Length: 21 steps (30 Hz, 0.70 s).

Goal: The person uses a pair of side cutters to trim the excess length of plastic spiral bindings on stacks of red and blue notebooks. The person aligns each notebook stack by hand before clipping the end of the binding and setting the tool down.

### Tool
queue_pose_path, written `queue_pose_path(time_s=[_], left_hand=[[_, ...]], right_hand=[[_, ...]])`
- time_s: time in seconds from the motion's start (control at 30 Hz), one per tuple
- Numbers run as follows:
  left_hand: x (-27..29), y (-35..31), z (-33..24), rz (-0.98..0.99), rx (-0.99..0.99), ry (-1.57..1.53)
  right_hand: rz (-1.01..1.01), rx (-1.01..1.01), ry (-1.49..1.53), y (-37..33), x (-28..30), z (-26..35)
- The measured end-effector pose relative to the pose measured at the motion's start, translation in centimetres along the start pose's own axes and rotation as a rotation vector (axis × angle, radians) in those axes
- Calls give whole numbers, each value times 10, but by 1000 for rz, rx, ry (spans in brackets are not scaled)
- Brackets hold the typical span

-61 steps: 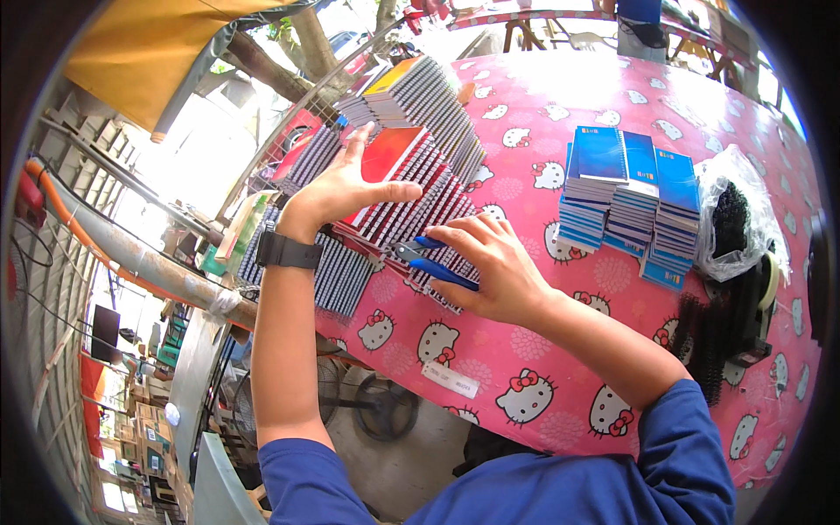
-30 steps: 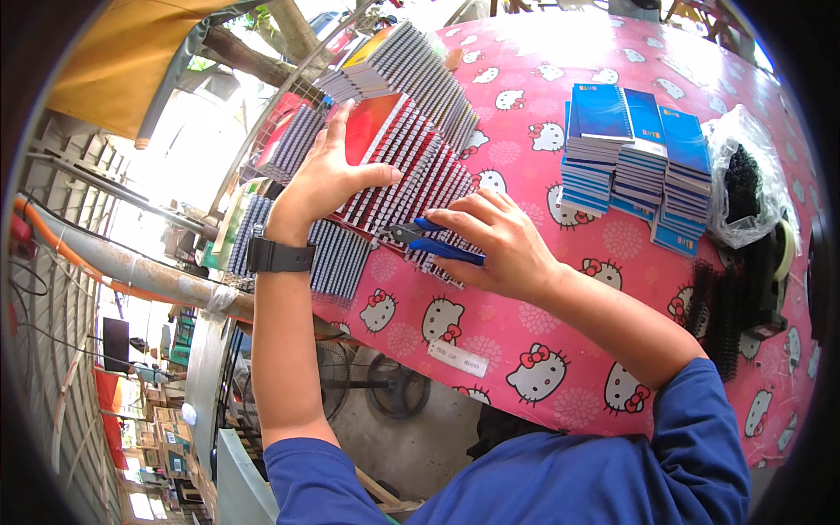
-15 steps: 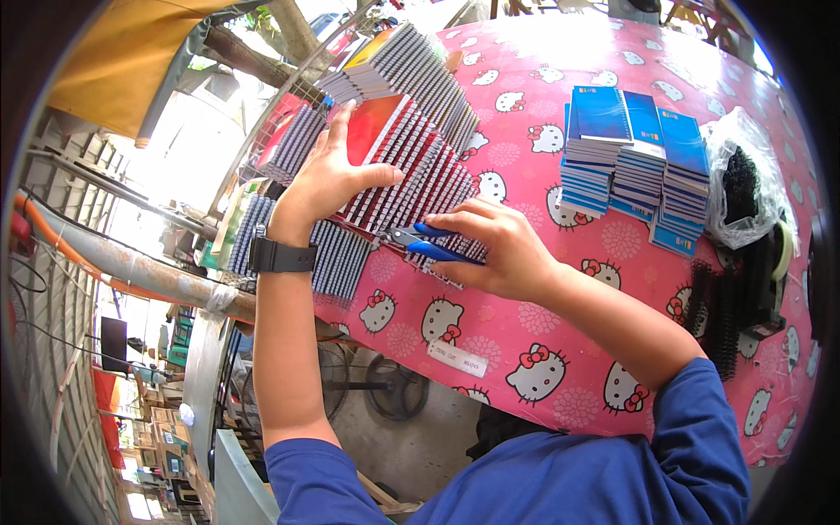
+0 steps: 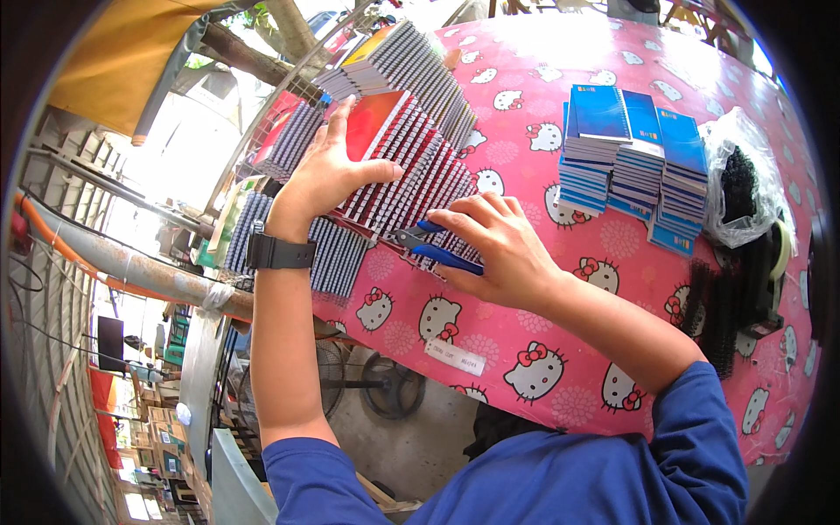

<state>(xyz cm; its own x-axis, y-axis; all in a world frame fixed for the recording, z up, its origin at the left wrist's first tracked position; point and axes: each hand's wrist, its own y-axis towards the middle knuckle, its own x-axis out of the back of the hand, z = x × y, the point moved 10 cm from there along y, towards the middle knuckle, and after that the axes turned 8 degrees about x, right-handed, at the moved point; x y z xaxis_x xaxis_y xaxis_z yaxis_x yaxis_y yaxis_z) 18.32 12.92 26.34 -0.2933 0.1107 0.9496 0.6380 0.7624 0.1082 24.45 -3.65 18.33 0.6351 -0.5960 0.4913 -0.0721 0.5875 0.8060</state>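
Observation:
My left hand [image 4: 324, 179] lies open on the stack of red spiral-bound notebooks [image 4: 378, 122], its thumb spread across the red cover and its fingers pointing to the far side. A dark watch is on that wrist. In my right hand [image 4: 503, 245] is a pair of blue-handled cutting pliers [image 4: 451, 257]. Their metal jaws point left, close to the near lower end of the red stack's spiral bindings. My fingers curl over the upper handle and the lower handle rests toward my thumb. Whether the jaws touch a wire cannot be made out.
Yellow-covered spiral notebooks [image 4: 411, 66] stand behind the red ones, and more spiral-bound stacks [image 4: 339, 258] lie beside my left wrist. Blue notebooks [image 4: 604, 114] are piled at right, near a clear plastic bag [image 4: 748, 188] with black coils and a tape dispenser [image 4: 770, 289]. A white label strip [image 4: 455, 357] lies near the table edge.
My right hand's fingers have lifted and loosened a little, and the pliers' handles look slightly wider apart. My left hand stays in place on the red notebooks.

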Motion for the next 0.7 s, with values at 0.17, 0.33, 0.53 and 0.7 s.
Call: queue_pose_path(time_s=[0.17, 0.33, 0.53, 0.7], left_hand=[[0, 0, 1, -4, -19, -19], [-1, -1, -4, -14, -30, -9], [-2, -1, -2, 2, -26, -57], [0, -4, -5, -18, -19, 19]], right_hand=[[-26, 52, -57, 4, 0, 6], [-46, 29, -48, 1, 5, 6], [19, 1, 189, 4, -9, -5], [357, -735, 1184, -31, -69, -25]])
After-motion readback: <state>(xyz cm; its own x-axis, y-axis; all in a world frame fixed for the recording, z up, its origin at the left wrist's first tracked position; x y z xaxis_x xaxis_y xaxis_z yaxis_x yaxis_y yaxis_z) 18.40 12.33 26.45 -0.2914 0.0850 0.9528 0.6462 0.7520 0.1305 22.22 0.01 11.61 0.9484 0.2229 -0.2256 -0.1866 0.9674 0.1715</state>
